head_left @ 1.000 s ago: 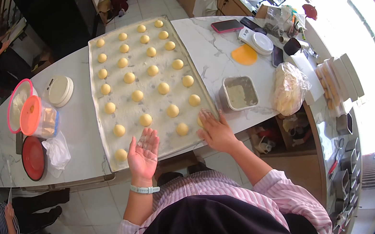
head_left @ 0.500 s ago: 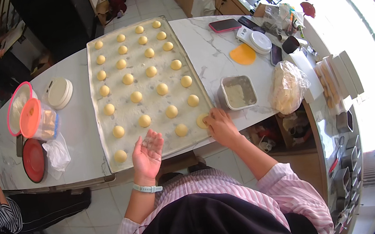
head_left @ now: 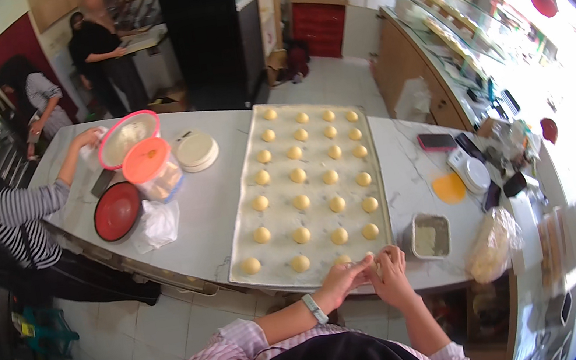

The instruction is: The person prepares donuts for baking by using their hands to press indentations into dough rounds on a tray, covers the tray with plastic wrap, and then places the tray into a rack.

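My left hand (head_left: 339,282) and my right hand (head_left: 392,278) meet at the near right corner of a large, pale-lined tray (head_left: 281,220). The fingers of both are closed around a small piece of dough, mostly hidden by them. Rows of round yellow dough balls, such as one dough ball (head_left: 300,263), sit spaced apart on the tray. Another ball (head_left: 342,260) lies just beyond my left fingers, partly covered. Right of my hands stands a square metal tin (head_left: 447,237) with pale flour in it.
To the left are a pink-rimmed bowl (head_left: 113,152), an orange-lidded tub (head_left: 158,186), a red dish (head_left: 116,211) and a white plastic bag (head_left: 159,225). A co-worker in stripes (head_left: 20,231) reaches toward the bowl. A bagged bundle (head_left: 492,250) and a scale (head_left: 471,171) lie right.
My left hand has moved right to join my right hand. The flattened dough no longer shows on the tray's near right corner. My view has tilted up and turned left.
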### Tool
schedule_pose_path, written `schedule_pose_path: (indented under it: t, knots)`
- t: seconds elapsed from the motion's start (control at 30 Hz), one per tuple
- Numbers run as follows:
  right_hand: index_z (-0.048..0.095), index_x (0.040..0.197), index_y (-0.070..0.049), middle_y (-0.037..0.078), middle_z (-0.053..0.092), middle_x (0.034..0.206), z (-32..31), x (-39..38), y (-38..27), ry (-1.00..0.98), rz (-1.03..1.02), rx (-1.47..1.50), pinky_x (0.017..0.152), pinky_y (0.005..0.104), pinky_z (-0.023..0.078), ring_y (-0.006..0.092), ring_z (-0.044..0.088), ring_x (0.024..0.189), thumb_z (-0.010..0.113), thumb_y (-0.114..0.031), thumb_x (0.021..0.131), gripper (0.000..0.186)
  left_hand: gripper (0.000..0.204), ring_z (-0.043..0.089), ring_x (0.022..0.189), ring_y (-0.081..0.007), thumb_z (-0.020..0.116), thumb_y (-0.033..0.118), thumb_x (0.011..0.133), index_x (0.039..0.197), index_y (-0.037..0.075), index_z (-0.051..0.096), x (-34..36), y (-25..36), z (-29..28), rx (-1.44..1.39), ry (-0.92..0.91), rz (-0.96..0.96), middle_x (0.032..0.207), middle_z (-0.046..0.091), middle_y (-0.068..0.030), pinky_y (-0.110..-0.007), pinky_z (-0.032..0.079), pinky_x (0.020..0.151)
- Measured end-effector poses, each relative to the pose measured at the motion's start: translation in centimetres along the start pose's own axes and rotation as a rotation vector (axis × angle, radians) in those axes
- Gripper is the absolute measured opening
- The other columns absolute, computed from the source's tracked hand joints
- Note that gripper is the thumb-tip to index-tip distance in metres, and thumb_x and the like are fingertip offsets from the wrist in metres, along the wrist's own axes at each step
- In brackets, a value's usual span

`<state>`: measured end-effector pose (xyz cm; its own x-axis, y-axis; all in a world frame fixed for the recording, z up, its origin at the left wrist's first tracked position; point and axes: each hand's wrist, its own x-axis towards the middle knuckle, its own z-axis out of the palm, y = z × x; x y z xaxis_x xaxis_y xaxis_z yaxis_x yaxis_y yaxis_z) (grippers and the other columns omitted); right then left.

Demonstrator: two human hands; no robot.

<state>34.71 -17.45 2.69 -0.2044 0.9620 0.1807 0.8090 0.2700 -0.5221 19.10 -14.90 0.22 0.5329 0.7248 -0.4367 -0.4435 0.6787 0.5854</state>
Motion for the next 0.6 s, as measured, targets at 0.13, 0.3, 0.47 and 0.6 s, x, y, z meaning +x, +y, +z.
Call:
schedule_pose_path:
  t: [0.13, 0.3, 0.47, 0.6]
  knots:
    - [0.053, 0.105, -0.001, 0.019, 0.04, 0.116, -0.1, 0.3, -2.7, 0.1, -0.062, -0.116, 0.092, 0.0484, 0.031, 0.0392, 0.039, 0.108, 0.063, -0.017, 0.078, 0.033, 0.031, 0.059, 0.083, -0.009, 0.07, 0.024, 0.081, 0.1, 0.0, 0.061, -0.2, 0.2, 0.4, -0.007, 0.106, 0.096, 0.091, 0.062, -0.0035, -0.023, 0.047, 0.075]
    - [0.053, 0.105, -0.001, 0.02, 0.04, 0.124, -0.4, 0.4, -4.6, 0.179, -0.092, -0.154, 0.095, 0.0472, 0.03, 0.0401, 0.036, 0.117, 0.063, -0.016, 0.079, 0.032, 0.03, 0.057, 0.08, -0.0074, 0.067, 0.025, 0.084, 0.098, -0.001, 0.063, 0.8, 0.2, -0.5, 0.145, 0.118, 0.24, 0.087, 0.062, -0.0007, -0.023, 0.045, 0.072]
    - [0.053, 0.105, 0.002, 0.02, 0.052, 0.113, -0.6, 1.2, -3.1, 0.227, 0.006, 0.407, 0.089, 0.0401, 0.042, 0.0339, 0.052, 0.106, 0.063, -0.007, 0.079, 0.029, 0.033, 0.056, 0.082, -0.006, 0.062, 0.028, 0.088, 0.102, -0.002, 0.062, 0.5, 1.5, -0.1, 0.337, 0.077, 0.348, 0.089, 0.063, -0.0008, -0.022, 0.044, 0.072]
    - [0.056, 0.102, 0.004, 0.014, 0.062, 0.098, -0.9, 2.2, -2.4, 0.192, 0.233, 0.789, 0.08, 0.0295, 0.049, 0.0198, 0.062, 0.09, 0.063, 0.0, 0.081, 0.023, 0.031, 0.058, 0.083, -0.0063, 0.065, 0.021, 0.086, 0.106, -0.002, 0.06, 0.3, 1.8, -0.9, 0.492, 0.016, 0.371, 0.092, 0.064, -0.0025, -0.021, 0.046, 0.075]
